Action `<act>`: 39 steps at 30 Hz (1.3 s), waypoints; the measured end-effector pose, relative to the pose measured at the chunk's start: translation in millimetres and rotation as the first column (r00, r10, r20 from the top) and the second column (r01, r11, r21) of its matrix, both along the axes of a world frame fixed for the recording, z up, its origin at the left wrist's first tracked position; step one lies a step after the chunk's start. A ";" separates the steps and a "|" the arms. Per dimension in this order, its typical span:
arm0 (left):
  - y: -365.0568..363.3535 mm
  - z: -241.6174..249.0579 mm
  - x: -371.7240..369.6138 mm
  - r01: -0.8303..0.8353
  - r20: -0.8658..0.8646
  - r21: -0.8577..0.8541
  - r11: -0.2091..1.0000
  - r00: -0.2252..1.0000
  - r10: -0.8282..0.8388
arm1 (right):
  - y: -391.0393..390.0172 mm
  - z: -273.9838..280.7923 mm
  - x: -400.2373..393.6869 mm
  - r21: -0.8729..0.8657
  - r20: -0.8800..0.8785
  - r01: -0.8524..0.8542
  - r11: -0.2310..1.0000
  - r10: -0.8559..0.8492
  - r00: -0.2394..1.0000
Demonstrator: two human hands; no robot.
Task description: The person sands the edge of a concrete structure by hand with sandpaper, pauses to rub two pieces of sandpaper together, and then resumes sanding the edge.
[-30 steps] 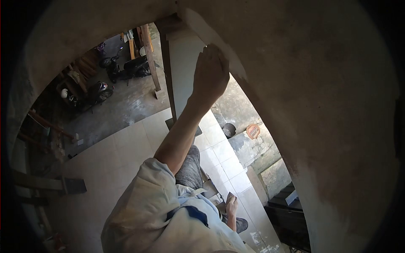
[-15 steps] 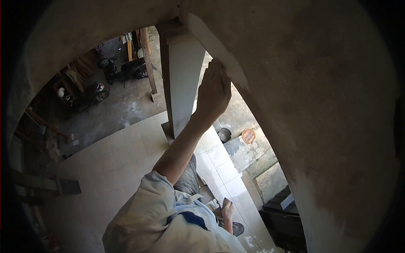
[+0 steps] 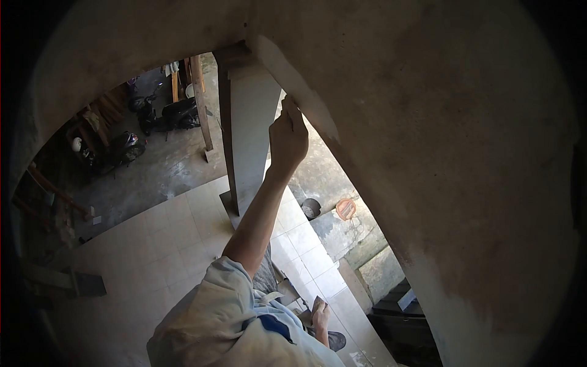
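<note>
My left arm reaches up along the edge of the plastered wall (image 3: pixel 452 159). At the top of it, my left hand (image 3: pixel 288 134) is closed, back of the hand towards me, fingertips right at the pale smooth strip (image 3: pixel 299 82) on that edge. I cannot tell what its fingers hold. Lower down, in front of my body, my right hand (image 3: pixel 320 317) is closed around a small dark flat piece (image 3: pixel 318 302) that sticks up past the fingers. A grey flat-faced pillar (image 3: pixel 251 116) stands just left of my raised hand.
Far below lies a pale tiled floor (image 3: pixel 165 244). A dark bucket (image 3: pixel 310 208) and a round orange-brown item (image 3: pixel 345 209) are on the concrete beyond it. Motorbikes (image 3: pixel 174 116) stand at the upper left. A black object (image 3: pixel 400 330) sits at the lower right.
The whole view has shifted slightly, the scene moving down and left. My left hand has moved a little left against the wall edge, overlapping the pale strip less. My right hand still holds the dark piece.
</note>
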State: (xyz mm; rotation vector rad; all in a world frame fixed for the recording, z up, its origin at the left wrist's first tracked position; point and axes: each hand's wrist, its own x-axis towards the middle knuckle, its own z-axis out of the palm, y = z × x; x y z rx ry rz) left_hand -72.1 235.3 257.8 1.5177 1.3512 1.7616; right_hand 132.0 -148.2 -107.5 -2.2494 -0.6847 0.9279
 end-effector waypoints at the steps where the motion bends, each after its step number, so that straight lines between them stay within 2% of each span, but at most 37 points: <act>1: -2.3 0.5 -1.3 0.032 -0.016 -0.101 0.994 0.999 -0.034 | -3.3 -10.4 1.4 -0.012 -0.018 0.021 1.000 -0.021 1.000; 5: -3.3 -10.9 17.1 -0.138 -0.063 0.230 0.963 0.986 0.156 | -6.4 -21.0 0.5 0.142 0.039 -0.004 0.990 -0.002 0.999; 6: -2.3 -11.3 16.9 -0.171 -0.095 0.315 0.934 0.973 0.210 | -1.5 -18.4 -0.7 0.141 -0.035 0.006 0.990 -0.001 0.999; 8: 9.1 -10.3 10.7 -0.116 -0.013 0.207 0.971 0.993 0.121 | 1.1 -18.7 -0.1 0.062 -0.002 -0.001 0.998 0.001 1.000; 9: 24.8 -4.5 6.4 -0.132 0.029 0.177 0.975 0.991 0.129 | -2.2 -11.3 -0.3 0.013 0.016 -0.004 1.000 0.003 1.000; 10: 31.8 -1.1 1.6 -0.066 0.067 0.032 0.997 0.996 0.064 | -9.1 -44.2 9.9 0.039 -0.044 0.032 0.999 -0.031 0.999; 12: 24.7 -8.0 0.4 -0.086 0.029 0.017 0.996 0.996 0.085 | -5.3 -7.3 1.4 0.023 -0.044 0.009 1.000 -0.008 0.999; 13: 12.7 -14.4 8.0 -0.106 0.034 0.079 0.991 0.994 0.104 | -0.2 8.7 -4.3 0.018 -0.043 -0.001 1.000 0.002 0.999; 14: -2.5 -16.8 15.2 -0.126 0.038 0.140 0.982 0.992 0.122 | -2.5 -12.4 -0.7 0.114 0.019 -0.032 0.993 0.030 0.999; 15: -10.7 -32.6 25.1 0.020 0.043 0.111 0.994 0.999 -0.025 | 3.0 -17.0 0.1 0.087 0.010 -0.026 0.996 0.025 1.000; 17: -14.2 -28.5 34.1 -0.059 0.211 0.196 0.979 0.977 0.017 | -3.0 -14.4 0.1 0.011 0.001 -0.003 1.000 0.003 1.000; 19: -12.3 -9.2 29.0 0.014 0.378 0.056 0.998 0.925 -0.035 | -3.0 -1.0 0.5 0.053 -0.007 0.021 0.998 -0.020 1.000; 20: 0.5 -7.0 26.0 0.119 0.561 0.011 0.993 0.821 -0.105 | -7.2 -8.1 1.6 0.054 -0.038 0.046 0.997 -0.044 0.998; 21: 7.1 -3.4 24.6 0.028 0.551 0.009 1.000 0.834 -0.029 | -9.4 -16.5 0.6 0.061 -0.074 0.076 0.995 -0.072 0.995; 22: 18.5 -2.3 19.5 0.016 0.564 0.030 0.999 0.825 -0.030 | -12.9 -23.7 -0.5 0.150 0.017 0.042 0.988 -0.045 0.999; 23: 25.5 -2.5 16.8 0.004 0.579 0.052 0.999 0.815 -0.033 | -17.8 -20.6 -3.3 0.115 0.006 0.057 0.992 -0.058 0.998; 25: 23.0 0.7 19.6 -0.001 0.512 -0.014 1.000 0.859 0.008 | -8.7 0.7 -6.3 0.056 -0.007 0.066 0.996 -0.066 0.998; 26: 21.2 1.3 18.8 -0.016 0.477 -0.044 0.999 0.878 0.035 | -11.9 -17.1 -2.8 0.132 0.000 0.064 0.989 -0.064 0.998; 29: -11.2 -8.7 28.8 0.071 0.367 0.076 0.995 0.925 -0.094 | -8.3 -20.4 -5.3 0.222 0.040 0.051 0.974 -0.061 0.997; 30: -11.6 -8.4 27.6 0.079 0.380 0.068 0.995 0.920 -0.099 | -6.4 -11.4 -7.1 0.200 0.083 0.034 0.979 -0.052 0.995; 33: 8.3 5.5 16.7 0.059 0.510 -0.022 0.998 0.859 -0.040 | -10.3 -11.0 2.4 0.006 -0.019 0.005 1.000 -0.005 1.000; 37: -3.1 6.8 20.3 -0.020 0.373 -0.043 0.999 0.927 0.035 | -13.6 -34.0 5.1 0.065 -0.037 0.018 0.998 -0.016 0.999; 38: -10.6 -2.1 29.5 -0.157 0.264 0.146 0.977 0.958 0.115 | -15.6 -59.9 11.1 0.104 -0.064 0.004 0.995 0.003 0.998; 39: -5.3 0.4 25.8 -0.112 0.236 0.113 0.987 0.968 0.083 | -7.3 -63.8 13.9 0.087 -0.061 -0.002 0.996 0.007 0.998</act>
